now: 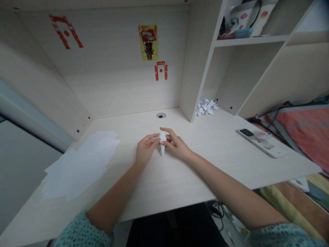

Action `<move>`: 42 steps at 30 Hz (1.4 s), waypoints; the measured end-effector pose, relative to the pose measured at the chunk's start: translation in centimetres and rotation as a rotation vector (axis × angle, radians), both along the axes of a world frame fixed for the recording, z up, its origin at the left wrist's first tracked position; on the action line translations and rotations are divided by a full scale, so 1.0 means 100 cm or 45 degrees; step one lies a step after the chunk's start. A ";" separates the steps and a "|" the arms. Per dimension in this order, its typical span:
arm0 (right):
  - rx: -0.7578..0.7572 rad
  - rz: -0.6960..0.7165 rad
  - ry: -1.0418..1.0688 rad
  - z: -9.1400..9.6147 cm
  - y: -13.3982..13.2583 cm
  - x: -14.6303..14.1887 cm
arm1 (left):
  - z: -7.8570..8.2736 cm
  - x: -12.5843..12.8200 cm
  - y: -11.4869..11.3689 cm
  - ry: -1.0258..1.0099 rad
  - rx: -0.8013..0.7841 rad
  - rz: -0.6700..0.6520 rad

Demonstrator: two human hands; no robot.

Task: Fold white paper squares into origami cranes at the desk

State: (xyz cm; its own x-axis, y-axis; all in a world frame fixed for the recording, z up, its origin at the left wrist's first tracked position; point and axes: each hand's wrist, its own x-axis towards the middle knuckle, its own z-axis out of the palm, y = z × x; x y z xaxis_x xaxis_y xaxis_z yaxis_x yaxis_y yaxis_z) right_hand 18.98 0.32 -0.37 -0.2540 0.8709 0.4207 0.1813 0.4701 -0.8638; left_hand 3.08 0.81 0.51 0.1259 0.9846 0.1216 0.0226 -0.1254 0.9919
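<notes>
Both my hands meet over the middle of the pale wooden desk [180,178]. Between them is a small, narrow folded piece of white paper [162,143] with a pointed lower tip. My left hand [145,149] pinches its left side with fingers closed on it. On the paper's right side my right hand [177,144] grips it, index finger curved over the top edge. The paper sits just above the desk surface.
A loose stack of white paper sheets [79,163] lies at the left of the desk. A pile of small folded white paper figures [206,107] sits in the shelf nook. A phone [262,142] lies at the right. A cable hole [161,115] is behind my hands.
</notes>
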 end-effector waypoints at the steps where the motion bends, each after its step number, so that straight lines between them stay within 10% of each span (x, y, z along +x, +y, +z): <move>1: -0.019 0.017 0.042 0.000 0.000 -0.001 | 0.001 -0.001 0.000 0.003 0.005 0.019; 8: -0.178 0.125 0.398 -0.005 0.006 -0.004 | 0.003 -0.001 -0.001 -0.137 0.048 0.182; 34: -0.227 0.096 0.382 -0.005 0.007 -0.007 | -0.001 0.004 -0.002 -0.258 0.095 0.164; 42: 0.000 -0.287 0.113 -0.005 0.002 -0.007 | -0.008 0.004 0.000 -0.221 0.057 0.146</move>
State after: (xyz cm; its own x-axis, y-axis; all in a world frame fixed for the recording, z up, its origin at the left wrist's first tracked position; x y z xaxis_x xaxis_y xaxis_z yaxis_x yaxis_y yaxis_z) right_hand 18.31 0.55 -0.83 -0.0150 0.9013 0.4329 0.2054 0.4265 -0.8808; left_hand 3.48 0.77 -0.29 -0.0129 0.9844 0.1755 -0.1312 -0.1756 0.9757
